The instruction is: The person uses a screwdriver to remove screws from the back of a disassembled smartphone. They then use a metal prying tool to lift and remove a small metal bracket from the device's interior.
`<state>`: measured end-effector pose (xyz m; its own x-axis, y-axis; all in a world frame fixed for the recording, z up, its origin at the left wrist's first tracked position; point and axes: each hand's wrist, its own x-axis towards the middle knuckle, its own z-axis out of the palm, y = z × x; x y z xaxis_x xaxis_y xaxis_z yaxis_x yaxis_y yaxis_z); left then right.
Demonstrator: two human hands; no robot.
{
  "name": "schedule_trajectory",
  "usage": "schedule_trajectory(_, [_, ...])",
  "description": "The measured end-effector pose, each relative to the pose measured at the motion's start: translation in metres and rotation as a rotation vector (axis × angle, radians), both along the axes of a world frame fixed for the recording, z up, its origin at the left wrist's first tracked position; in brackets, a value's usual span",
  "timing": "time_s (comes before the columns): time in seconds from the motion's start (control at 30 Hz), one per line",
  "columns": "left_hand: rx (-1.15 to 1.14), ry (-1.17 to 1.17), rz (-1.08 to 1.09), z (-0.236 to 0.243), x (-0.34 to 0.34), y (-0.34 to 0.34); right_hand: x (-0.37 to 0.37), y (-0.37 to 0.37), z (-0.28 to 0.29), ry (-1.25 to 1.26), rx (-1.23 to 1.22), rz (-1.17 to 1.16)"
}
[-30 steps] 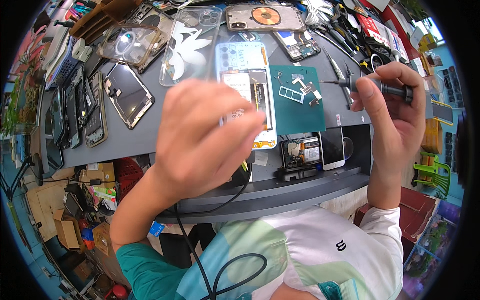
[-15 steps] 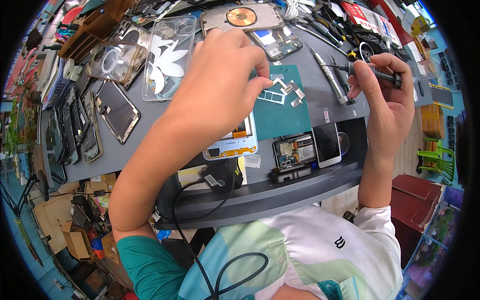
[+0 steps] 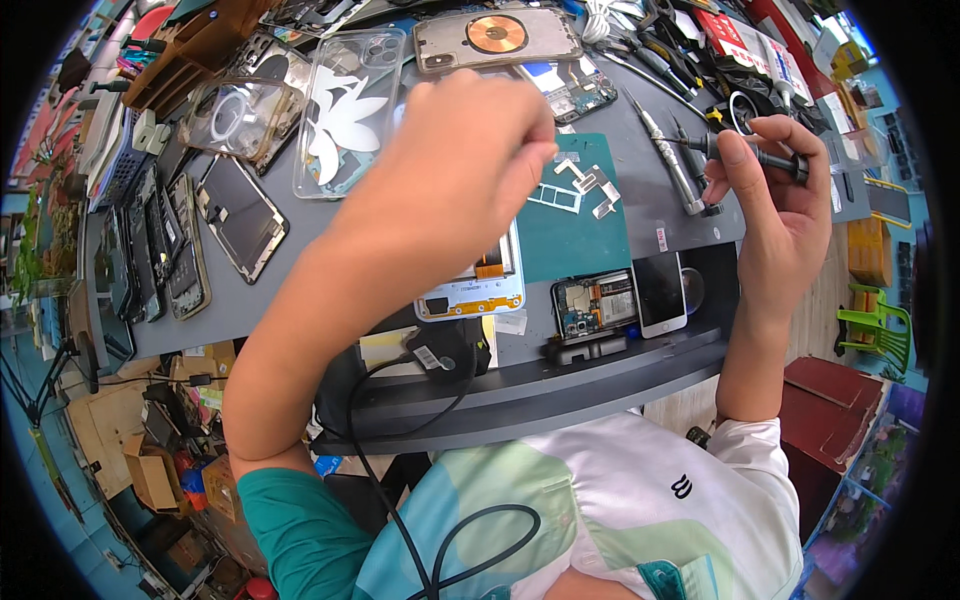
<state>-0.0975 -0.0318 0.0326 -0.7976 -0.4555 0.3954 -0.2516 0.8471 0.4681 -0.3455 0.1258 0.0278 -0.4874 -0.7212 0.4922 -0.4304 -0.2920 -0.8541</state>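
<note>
My left hand (image 3: 480, 150) reaches over the bench, its fingers bent inward and thumb pressed to them. Whatever it may pinch is hidden behind the hand. Below its wrist lies an opened white phone (image 3: 470, 303) with orange flex, partly covered by my arm. Beside the hand, a green mat (image 3: 575, 245) bears a slotted pale frame (image 3: 555, 197) and bent metal shield pieces (image 3: 597, 190). My right hand (image 3: 775, 200), raised at the right, grips a black screwdriver (image 3: 745, 152) pointing left.
Near the front edge are an opened phone (image 3: 595, 305) and a white phone with a dark screen (image 3: 660, 295). Slim metal tools (image 3: 668, 150) lie right of the mat. A clear case (image 3: 350, 110), a copper-coil phone back (image 3: 497, 34) and a dark screen panel (image 3: 240, 215) lie beyond and left.
My left hand has drawn back from the metal pieces on the mat, moving slightly left, and its fingers curl further in. The right hand keeps its hold on the screwdriver.
</note>
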Motion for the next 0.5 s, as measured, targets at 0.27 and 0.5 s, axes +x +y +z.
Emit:
schedule_trajectory(0.27, [0.335,0.191,0.109,0.011,0.039,0.0,0.005,0.0,-0.001,0.006,0.04,-0.014])
schedule_trajectory(0.5, [0.415,0.382,0.164,-0.005,0.079,0.046,0.023,0.008,0.002,-0.019,0.102,0.168])
